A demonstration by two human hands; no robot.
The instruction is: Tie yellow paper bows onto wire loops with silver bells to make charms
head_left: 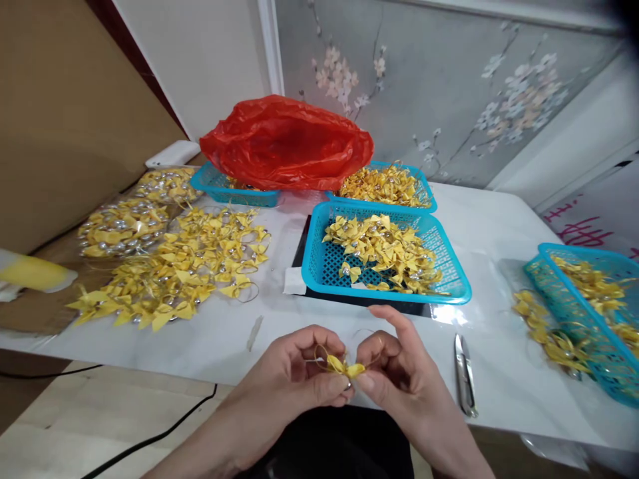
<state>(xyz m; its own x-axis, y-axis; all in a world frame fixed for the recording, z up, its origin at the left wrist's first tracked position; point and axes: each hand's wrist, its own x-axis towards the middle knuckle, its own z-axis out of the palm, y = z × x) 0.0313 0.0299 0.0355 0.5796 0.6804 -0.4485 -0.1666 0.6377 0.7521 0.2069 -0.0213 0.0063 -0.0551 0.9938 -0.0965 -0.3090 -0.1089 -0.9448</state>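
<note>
Between my two hands is a small yellow ribbon bow (344, 366) with a silver bead under it and thin gold cord looping out at both sides. My left hand (304, 376) pinches its left part between thumb and fingers. On the other side, my right hand (399, 372) pinches the right part, with one finger raised. Just beyond the hands stands a blue plastic basket (384, 296) holding a heap of similar yellow bows (384, 253). To the left, a loose pile of yellow bows with cords (184, 266) lies on the table.
Thread snips (465, 376) lie right of my hands. Another blue basket (574, 319) stands at the right edge, with gold bows (564, 346) beside it. A red plastic bag (287, 143) covers part of a back basket (234, 193). Bagged beaded bows (124, 226) lie far left.
</note>
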